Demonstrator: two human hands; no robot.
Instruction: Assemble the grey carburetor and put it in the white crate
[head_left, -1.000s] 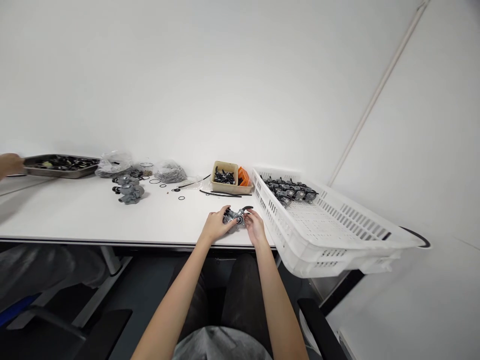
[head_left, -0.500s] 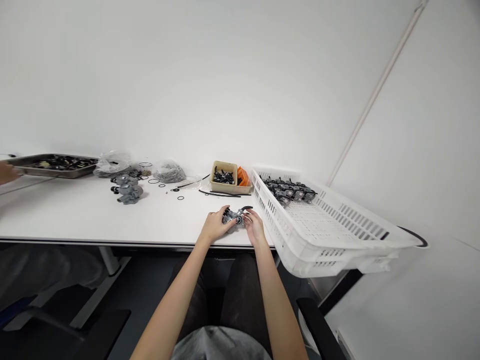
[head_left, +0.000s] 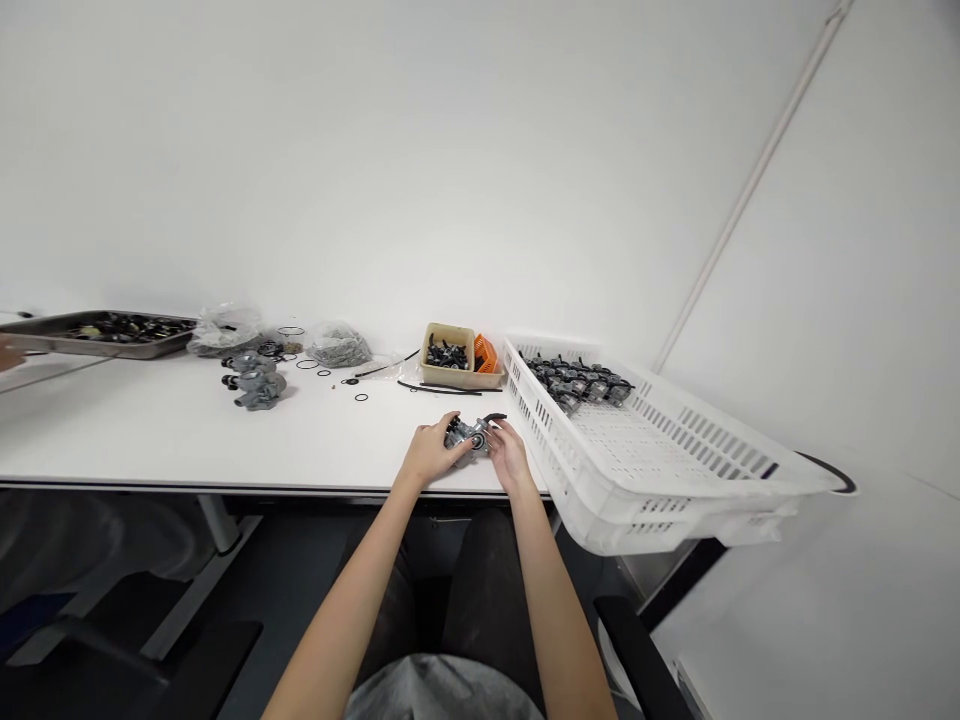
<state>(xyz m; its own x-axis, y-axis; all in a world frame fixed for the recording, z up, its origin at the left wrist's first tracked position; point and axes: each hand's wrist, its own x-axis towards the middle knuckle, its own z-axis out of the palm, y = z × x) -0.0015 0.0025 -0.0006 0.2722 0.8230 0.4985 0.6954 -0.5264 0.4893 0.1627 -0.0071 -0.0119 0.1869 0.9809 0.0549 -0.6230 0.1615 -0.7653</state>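
A grey metal carburetor (head_left: 466,436) with a short black hose (head_left: 495,417) at its upper right is held near the front edge of the white table. My left hand (head_left: 432,452) grips its left side, with the thumb lying along the near face. On the other side my right hand (head_left: 510,456) has its fingers closed against the carburetor's right end, just below the hose. Exactly what those right fingertips pinch is partly hidden. More grey carburetors (head_left: 256,382) stand together on the table to the left.
To the right, a white plastic crate (head_left: 600,490) holds several carburetors (head_left: 577,380). A beige bin (head_left: 448,330) of small black parts and an orange basket (head_left: 487,352) sit behind my hands. Farther left are plastic bags (head_left: 339,345), black rings (head_left: 361,397), a metal tray (head_left: 142,350) and another person's hand (head_left: 9,354).
My hands and the carburetor stay almost in place. At the far left, the other person's hand has moved farther toward the edge of view.
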